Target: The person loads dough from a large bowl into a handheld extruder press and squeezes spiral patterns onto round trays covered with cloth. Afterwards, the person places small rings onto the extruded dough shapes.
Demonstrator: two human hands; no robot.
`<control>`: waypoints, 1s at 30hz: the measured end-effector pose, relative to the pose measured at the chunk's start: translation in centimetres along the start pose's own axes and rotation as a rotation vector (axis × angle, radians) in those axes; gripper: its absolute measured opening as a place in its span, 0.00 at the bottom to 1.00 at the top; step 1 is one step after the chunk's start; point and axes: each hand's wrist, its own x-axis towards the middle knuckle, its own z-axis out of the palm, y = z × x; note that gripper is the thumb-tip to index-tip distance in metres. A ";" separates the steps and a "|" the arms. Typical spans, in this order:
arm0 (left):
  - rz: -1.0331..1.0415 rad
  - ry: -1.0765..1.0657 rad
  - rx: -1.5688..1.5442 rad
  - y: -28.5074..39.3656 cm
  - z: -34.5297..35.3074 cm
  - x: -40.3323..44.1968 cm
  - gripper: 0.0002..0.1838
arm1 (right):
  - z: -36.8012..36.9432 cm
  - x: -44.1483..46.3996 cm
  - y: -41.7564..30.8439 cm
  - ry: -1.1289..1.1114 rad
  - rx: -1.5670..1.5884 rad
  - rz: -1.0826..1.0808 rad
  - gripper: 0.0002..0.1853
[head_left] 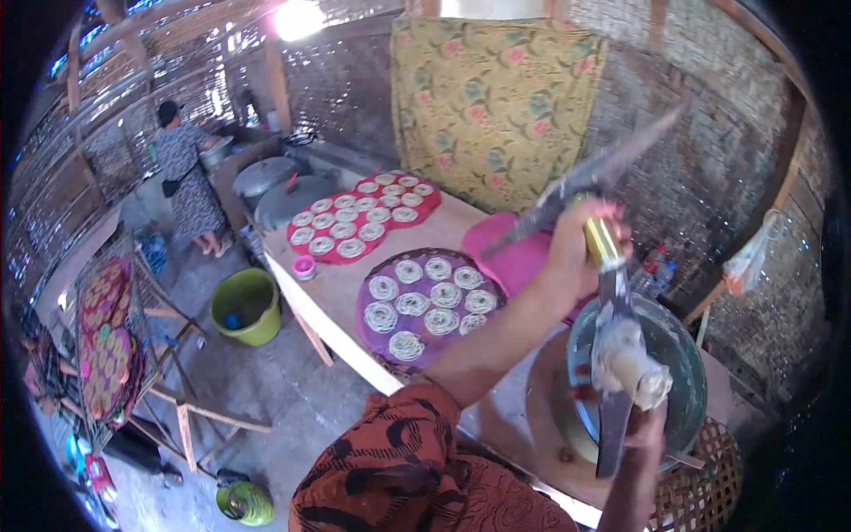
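My left hand is closed around a wooden hand press with a brass-coloured cylinder. One long grey wooden arm of the press slants up to the right, blurred by motion. Another dark wooden piece points down over a grey bucket. A lump of pale, sticky dough clings near the lower piece. My right hand is closed under this dough, its fingers mostly hidden. Beside my left forearm, a round purple tray carries several white noodle-like coils.
On the table, red mats bear more coils near a small pink tub. Pink trays lie behind my forearm. Bottles and a woven basket are at right. A green bucket stands on the floor; another person works behind.
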 end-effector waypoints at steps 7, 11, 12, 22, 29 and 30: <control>0.263 0.300 0.901 3.2 -12.9 -7.0 0.19 | 6.0 1.2 4.8 -0.312 0.954 0.490 0.46; 0.085 0.004 0.717 5.0 -28.2 -12.4 0.22 | 5.3 1.7 5.4 0.015 0.337 0.134 0.45; 0.055 -0.016 0.800 4.5 -26.7 -13.3 0.22 | 5.1 2.0 6.0 0.015 0.003 -0.035 0.44; -0.668 -0.453 1.713 15.8 -11.7 -15.3 0.26 | 14.3 7.0 2.8 -0.151 -1.229 -0.374 0.56; -0.650 -0.726 1.356 17.5 -16.8 -15.1 0.18 | 21.3 9.2 3.4 -0.135 -1.275 0.087 0.54; -0.787 -0.780 1.275 17.4 -17.0 -14.6 0.17 | 21.8 9.4 4.1 -0.035 -1.191 0.183 0.54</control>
